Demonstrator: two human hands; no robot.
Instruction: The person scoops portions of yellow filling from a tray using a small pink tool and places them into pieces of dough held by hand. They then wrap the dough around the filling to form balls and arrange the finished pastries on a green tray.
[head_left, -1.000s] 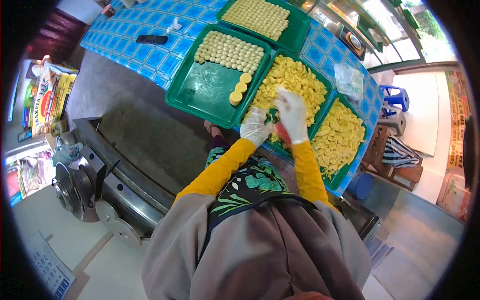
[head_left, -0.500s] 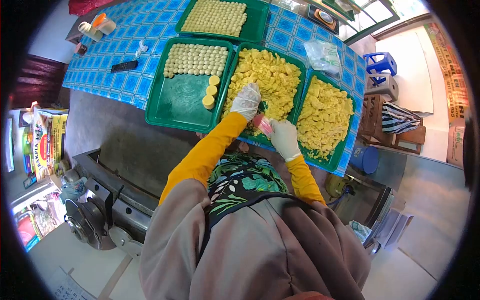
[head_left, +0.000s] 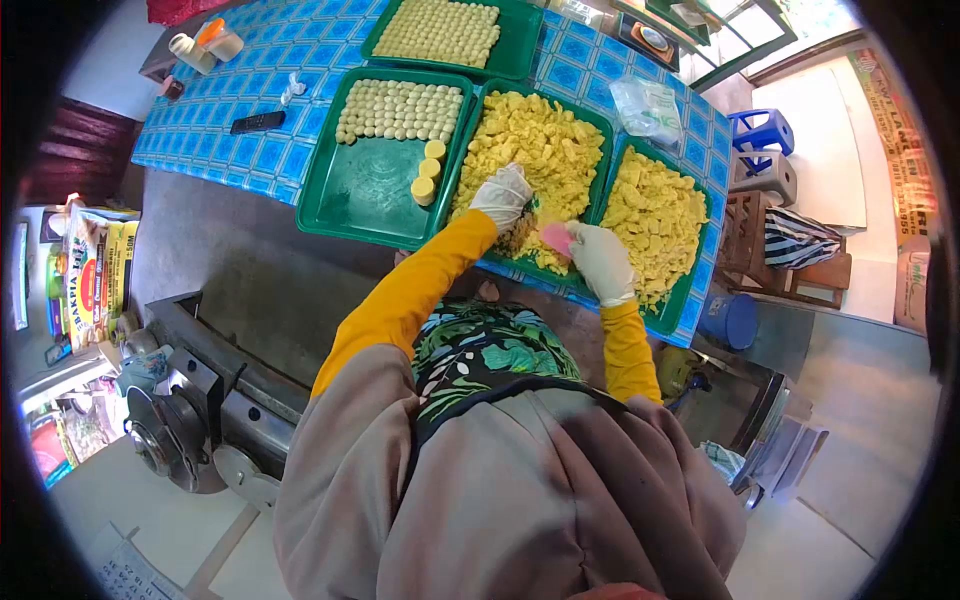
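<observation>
My left hand [head_left: 503,197], in a white glove, is curled down into the crumbly yellow dough [head_left: 540,130] of the middle green tray. Its fingertips are partly hidden, and what they grip cannot be made out. A patch of brownish crumbs lies just below it. My right hand [head_left: 603,263], also gloved, is closed on a pink scraper [head_left: 558,238] over the front edge of that tray. To the left, another green tray [head_left: 365,195] bears rows of small pale balls [head_left: 400,110] and three thick yellow discs [head_left: 424,190] along its right side.
A third tray of yellow dough [head_left: 655,215] stands at the right. Behind is a tray of pale balls [head_left: 437,32]. The blue checked tablecloth [head_left: 240,155] carries a remote control [head_left: 258,122], jars [head_left: 220,40] and a plastic bag [head_left: 648,110]. Stools [head_left: 762,130] stand beyond the table.
My right hand has moved right, away from my left hand, with the scraper turned flatter. My left hand has shifted slightly right over the dough. The whole view has also shifted a little.
</observation>
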